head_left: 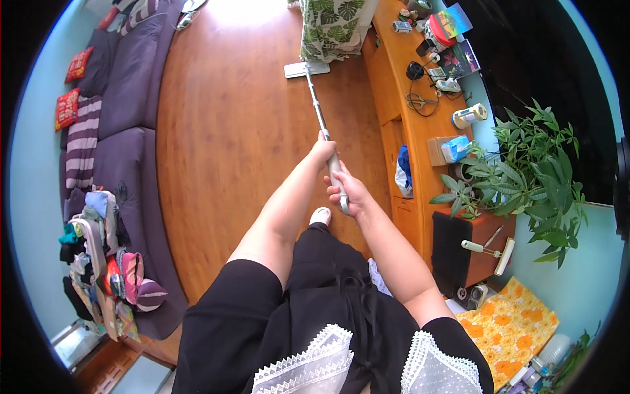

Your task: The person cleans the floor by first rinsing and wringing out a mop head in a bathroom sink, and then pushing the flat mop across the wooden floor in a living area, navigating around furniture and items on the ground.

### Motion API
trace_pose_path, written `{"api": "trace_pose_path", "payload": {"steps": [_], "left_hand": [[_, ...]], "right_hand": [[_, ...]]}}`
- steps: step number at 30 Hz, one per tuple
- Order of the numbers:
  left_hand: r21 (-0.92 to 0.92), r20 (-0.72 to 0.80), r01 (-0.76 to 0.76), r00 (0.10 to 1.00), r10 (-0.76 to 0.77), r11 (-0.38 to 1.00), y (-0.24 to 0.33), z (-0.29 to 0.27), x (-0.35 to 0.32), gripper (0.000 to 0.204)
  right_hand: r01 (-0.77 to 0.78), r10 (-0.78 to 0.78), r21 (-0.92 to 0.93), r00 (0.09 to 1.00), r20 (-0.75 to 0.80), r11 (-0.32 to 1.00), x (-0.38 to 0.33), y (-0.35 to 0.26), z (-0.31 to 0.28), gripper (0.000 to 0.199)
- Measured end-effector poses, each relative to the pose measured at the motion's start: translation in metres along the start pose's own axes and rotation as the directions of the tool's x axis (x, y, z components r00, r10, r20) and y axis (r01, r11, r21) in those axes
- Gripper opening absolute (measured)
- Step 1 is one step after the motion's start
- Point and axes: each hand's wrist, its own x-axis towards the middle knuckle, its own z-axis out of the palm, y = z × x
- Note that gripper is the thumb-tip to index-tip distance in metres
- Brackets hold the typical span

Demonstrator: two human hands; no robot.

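Mop handle (319, 118) gripped in both fists, left hand (323, 148) high, right hand (348, 192) low; best kept flat-headed (306, 69), stroked along wooden floor (230, 144) toward leaf-print curtain (331, 29).

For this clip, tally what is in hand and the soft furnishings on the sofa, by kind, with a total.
Hands gripping the mop handle: 2, left hand and right hand
Flat mop: 1
Red cushions on the purple sofa: 2, upper cushion and lower cushion
Striped throw: 1
Total: 6
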Motion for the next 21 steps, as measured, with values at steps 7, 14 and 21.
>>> {"api": "trace_pose_path", "payload": {"steps": [7,14,21], "left_hand": [[0.001,0.021,-0.03,0.999,0.03,1.0,-0.044,-0.021,-0.05,0.051],[-0.073,-0.034,-0.022,0.999,0.019,0.997,-0.116,-0.036,-0.156,0.031],[-0.082,-0.067,-0.034,0.997,0.029,0.996,-0.203,-0.063,-0.249,0.028]], "right_hand": [[-0.013,0.014,-0.01,1.0,0.016,1.0,-0.034,0.057,-0.002,0.043],[-0.094,0.096,-0.024,0.99,0.099,0.995,-0.102,0.151,-0.034,0.049],[-0.144,0.144,-0.015,0.989,0.016,0.99,-0.171,0.252,-0.052,0.017]]}}
